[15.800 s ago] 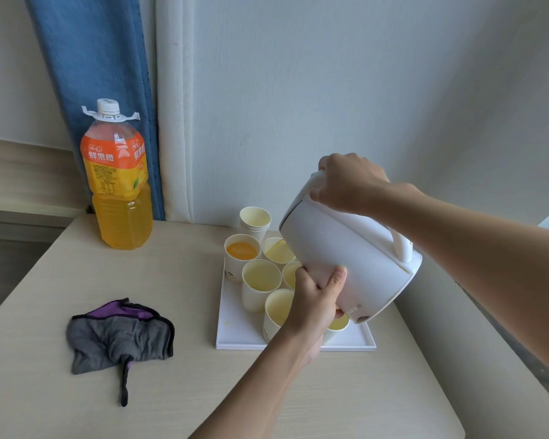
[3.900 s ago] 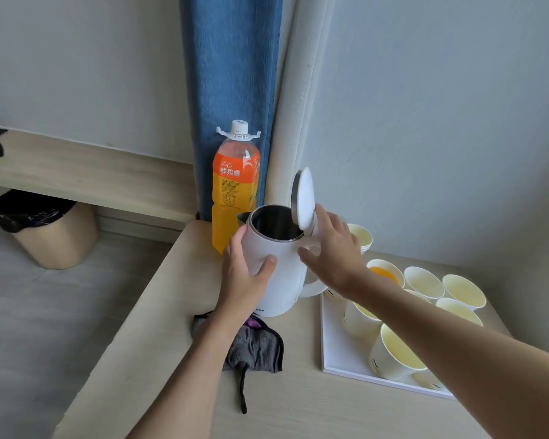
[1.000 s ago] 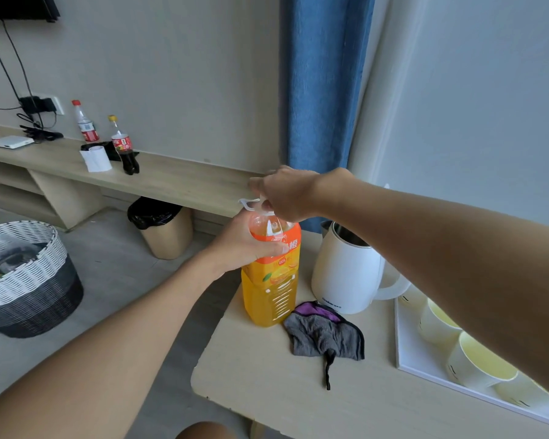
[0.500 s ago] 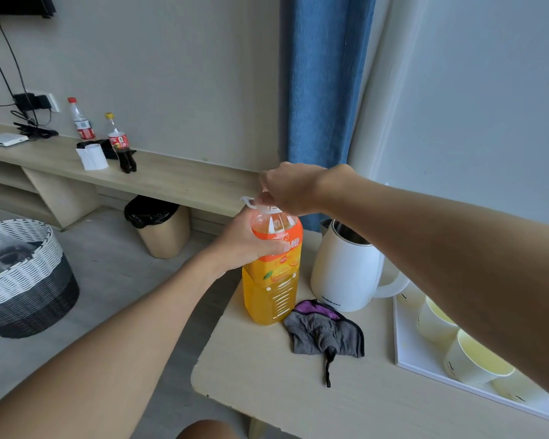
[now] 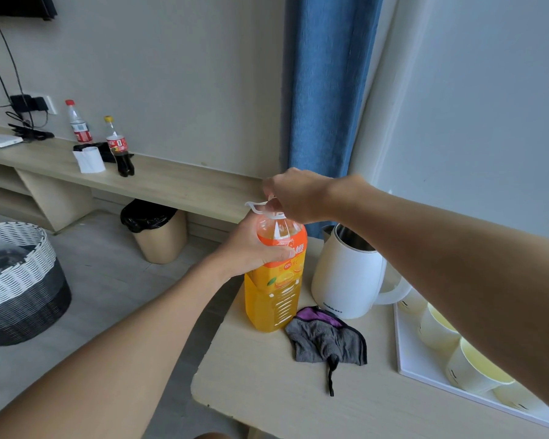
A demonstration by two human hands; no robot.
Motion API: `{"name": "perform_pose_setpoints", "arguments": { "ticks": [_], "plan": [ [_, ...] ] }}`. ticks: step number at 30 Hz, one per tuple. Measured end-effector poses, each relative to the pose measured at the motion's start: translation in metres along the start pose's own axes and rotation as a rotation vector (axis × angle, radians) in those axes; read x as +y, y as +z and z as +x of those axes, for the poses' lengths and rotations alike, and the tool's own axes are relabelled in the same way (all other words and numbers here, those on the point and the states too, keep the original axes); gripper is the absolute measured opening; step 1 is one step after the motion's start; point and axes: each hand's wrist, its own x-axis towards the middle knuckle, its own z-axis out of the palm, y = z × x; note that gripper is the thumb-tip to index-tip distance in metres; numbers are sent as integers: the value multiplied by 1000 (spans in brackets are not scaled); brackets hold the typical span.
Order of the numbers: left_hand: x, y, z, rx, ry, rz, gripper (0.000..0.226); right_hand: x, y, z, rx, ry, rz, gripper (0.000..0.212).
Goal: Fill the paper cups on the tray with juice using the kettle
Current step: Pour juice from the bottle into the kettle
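A person's left hand (image 5: 260, 245) wraps its grip around the shoulder of an orange juice bottle (image 5: 274, 293) standing on the bench (image 5: 267, 394), while the right hand (image 5: 295, 194) closes its grip, fingers curled, over the bottle's top. Just right of the grip stands the white kettle (image 5: 346, 280), its mouth uncovered, with a grey cloth (image 5: 327, 339) lying nearer the wearer. Farther right, the white tray (image 5: 409, 359) carries paper cups (image 5: 435, 331) showing pale yellow juice, partly hidden by the right forearm.

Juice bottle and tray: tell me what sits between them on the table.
In the head view, the white kettle stands between the juice bottle and the tray; a grey cloth lies in the same gap, nearer the camera.
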Motion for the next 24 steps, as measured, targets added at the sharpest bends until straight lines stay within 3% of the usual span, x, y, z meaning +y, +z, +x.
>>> {"name": "perform_pose_setpoints", "arguments": {
  "ticks": [6, 10, 14, 20, 24],
  "plan": [
    [2, -1, -1, -10, 2, 11, 77, 2, -1, 0, -45, -23, 2, 26],
    [2, 0, 0, -10, -6, 8, 76, 2, -3, 3, -22, 53, -40, 42],
    [0, -1, 1, -15, -14, 18, 79, 3, 3, 6, 0, 2, -43, 24],
    [0, 0, 2, -12, -10, 13, 78, 5, -1, 0, -11, -4, -12, 49],
    [1, 1, 2, -9, -15, 9, 79, 3, 0, -2, 44, 28, -4, 33]
  ]
}}
